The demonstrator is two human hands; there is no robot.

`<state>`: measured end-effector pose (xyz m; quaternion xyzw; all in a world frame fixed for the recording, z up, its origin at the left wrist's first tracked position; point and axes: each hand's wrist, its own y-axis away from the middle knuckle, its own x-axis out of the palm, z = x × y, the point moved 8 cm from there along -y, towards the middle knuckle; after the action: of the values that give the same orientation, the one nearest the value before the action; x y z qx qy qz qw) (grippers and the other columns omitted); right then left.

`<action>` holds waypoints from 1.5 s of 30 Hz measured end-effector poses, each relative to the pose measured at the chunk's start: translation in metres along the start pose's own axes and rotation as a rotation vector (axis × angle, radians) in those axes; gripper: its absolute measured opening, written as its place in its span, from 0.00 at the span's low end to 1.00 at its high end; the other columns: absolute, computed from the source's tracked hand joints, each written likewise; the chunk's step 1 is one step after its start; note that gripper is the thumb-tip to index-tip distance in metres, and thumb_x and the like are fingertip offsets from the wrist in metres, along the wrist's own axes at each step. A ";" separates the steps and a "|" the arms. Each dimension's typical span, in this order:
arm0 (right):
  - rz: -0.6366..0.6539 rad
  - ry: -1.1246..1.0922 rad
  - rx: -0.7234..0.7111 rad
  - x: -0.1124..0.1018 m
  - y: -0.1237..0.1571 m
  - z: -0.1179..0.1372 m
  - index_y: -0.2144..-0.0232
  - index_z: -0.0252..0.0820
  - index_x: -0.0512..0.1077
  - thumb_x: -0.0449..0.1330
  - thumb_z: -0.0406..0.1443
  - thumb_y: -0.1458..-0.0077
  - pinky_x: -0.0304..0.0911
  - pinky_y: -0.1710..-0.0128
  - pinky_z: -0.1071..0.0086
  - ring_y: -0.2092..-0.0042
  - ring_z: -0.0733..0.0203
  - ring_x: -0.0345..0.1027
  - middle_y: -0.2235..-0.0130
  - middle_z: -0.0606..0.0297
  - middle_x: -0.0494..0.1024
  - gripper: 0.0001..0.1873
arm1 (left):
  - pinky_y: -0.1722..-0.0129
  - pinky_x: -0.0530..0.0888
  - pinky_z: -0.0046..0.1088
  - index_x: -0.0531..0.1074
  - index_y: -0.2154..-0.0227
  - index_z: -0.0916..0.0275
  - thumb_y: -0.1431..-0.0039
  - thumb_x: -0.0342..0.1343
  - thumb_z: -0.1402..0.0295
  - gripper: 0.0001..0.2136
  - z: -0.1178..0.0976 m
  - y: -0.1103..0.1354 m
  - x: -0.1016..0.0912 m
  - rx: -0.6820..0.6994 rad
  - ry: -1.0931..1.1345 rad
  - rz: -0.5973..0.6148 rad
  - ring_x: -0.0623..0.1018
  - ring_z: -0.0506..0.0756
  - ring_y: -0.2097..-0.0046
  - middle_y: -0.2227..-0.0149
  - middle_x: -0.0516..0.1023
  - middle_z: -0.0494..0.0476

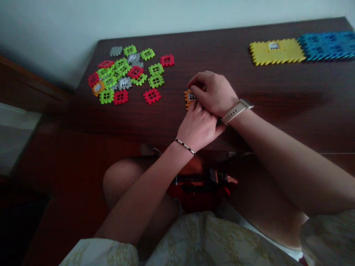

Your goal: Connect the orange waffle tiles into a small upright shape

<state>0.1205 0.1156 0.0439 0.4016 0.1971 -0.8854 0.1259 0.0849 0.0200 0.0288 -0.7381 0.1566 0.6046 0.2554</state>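
Note:
Both my hands meet at the middle of a dark wooden table. My right hand, with a pale watch strap on its wrist, is curled over an orange interlocking tile piece and grips it from above. My left hand, with a beaded bracelet on its wrist, reaches up from below, its fingers closed on the same orange piece. Most of that piece is hidden under the hands.
A loose pile of green, red, grey and orange tiles lies at the table's far left. A joined yellow tile panel and a blue panel lie at the far right. My knees and a red object are below the table edge.

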 end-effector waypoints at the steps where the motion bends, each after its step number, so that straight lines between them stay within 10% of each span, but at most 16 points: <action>1: -0.004 0.003 -0.002 0.001 0.000 -0.001 0.59 0.50 0.80 0.57 0.42 0.35 0.68 0.43 0.47 0.49 0.42 0.75 0.52 0.55 0.83 0.11 | 0.32 0.65 0.54 0.79 0.44 0.72 0.25 0.52 0.58 0.22 0.000 0.000 -0.001 -0.002 -0.007 -0.003 0.73 0.71 0.37 0.44 0.82 0.74; 45: -0.035 -0.009 -0.076 0.000 0.001 -0.001 0.58 0.44 0.80 0.57 0.39 0.35 0.68 0.48 0.55 0.54 0.50 0.74 0.55 0.56 0.82 0.12 | 0.29 0.63 0.53 0.74 0.37 0.73 0.24 0.51 0.54 0.26 -0.001 0.000 -0.004 0.006 -0.041 -0.013 0.72 0.70 0.33 0.38 0.78 0.75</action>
<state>0.1213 0.1150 0.0428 0.3888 0.2372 -0.8812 0.1264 0.0852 0.0192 0.0329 -0.7259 0.1484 0.6173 0.2644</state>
